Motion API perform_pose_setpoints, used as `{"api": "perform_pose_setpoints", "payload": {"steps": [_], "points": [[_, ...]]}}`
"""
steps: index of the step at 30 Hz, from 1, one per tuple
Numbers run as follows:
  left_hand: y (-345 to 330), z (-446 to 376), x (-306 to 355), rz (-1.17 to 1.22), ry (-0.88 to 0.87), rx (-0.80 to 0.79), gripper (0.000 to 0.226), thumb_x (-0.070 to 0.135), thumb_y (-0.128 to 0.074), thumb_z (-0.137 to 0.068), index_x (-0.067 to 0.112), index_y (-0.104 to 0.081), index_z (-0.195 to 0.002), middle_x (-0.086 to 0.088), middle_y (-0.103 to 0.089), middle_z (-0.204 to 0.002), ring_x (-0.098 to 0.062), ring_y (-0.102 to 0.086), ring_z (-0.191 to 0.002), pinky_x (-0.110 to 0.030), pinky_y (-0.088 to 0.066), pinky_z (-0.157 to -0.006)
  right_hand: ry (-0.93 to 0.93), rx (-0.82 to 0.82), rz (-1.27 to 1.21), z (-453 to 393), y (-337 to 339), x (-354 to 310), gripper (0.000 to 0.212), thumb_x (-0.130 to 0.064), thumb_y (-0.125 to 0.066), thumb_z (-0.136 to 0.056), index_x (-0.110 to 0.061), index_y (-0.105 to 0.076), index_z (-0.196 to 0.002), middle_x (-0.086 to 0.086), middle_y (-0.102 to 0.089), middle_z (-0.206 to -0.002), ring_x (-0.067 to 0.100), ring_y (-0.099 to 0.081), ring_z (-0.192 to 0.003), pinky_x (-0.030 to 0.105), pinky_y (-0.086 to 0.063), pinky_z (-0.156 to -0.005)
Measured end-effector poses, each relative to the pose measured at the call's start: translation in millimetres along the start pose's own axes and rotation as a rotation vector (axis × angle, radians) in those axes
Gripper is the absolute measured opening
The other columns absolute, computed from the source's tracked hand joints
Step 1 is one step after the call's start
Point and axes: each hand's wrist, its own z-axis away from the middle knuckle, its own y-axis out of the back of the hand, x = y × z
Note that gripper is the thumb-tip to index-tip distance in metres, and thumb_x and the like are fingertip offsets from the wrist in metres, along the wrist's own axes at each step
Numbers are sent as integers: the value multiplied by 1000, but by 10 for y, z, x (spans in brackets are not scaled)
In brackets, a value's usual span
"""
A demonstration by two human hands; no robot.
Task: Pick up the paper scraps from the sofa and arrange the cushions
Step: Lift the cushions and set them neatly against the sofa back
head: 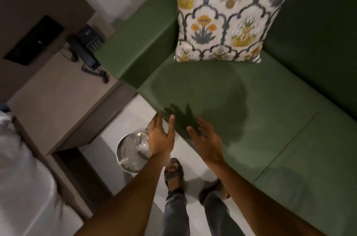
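Observation:
A floral cushion (224,13), white with yellow and grey flowers, stands upright against the backrest in the corner of the green sofa (241,104). My left hand (161,137) hovers open at the seat's front corner, fingers spread, holding nothing. My right hand (206,139) is open too, just over the seat's front edge, a short way from the left hand. Both hands are well in front of the cushion and cast shadows on the seat. No paper scraps show on the visible seat.
A metal mesh waste bin (131,152) with something pale inside stands on the floor below my left hand. A beige side table (58,100) carries a black telephone (87,48). White bedding (25,177) fills the lower left. My sandalled feet (173,172) stand by the sofa.

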Motion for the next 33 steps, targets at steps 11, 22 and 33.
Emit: {"api": "perform_pose_setpoints", "payload": {"steps": [11,22,33], "points": [[-300,-1081,1797,582,45,84,100,82,-53,-87,21,-29,-163,-8,-33,-170,-24,-34,-157,-52,-30,-129,58,300,-121,-1558,1287,-1071,114,-79,-74,-74,-28,-27,-164,-2,-25,-171,21,-29,-158,47,-26,-131],[-568,-1835,2608,716,201,75,98,89,-49,-81,38,-28,-162,-7,-41,-167,-33,-39,-154,-55,-32,-127,66,398,-254,-2521,1330,-1507,132,-84,-81,-61,-22,-25,-163,3,-37,-163,27,-42,-151,54,-40,-124],[-879,-1560,3084,629,-146,-267,72,79,-45,-93,38,-45,-152,8,-60,-149,-17,-55,-139,-49,-39,-125,66,653,-584,-1718,1855,-1050,51,-37,-85,-87,-35,-53,-127,-9,-67,-131,-2,-68,-116,22,-57,-103]]}}
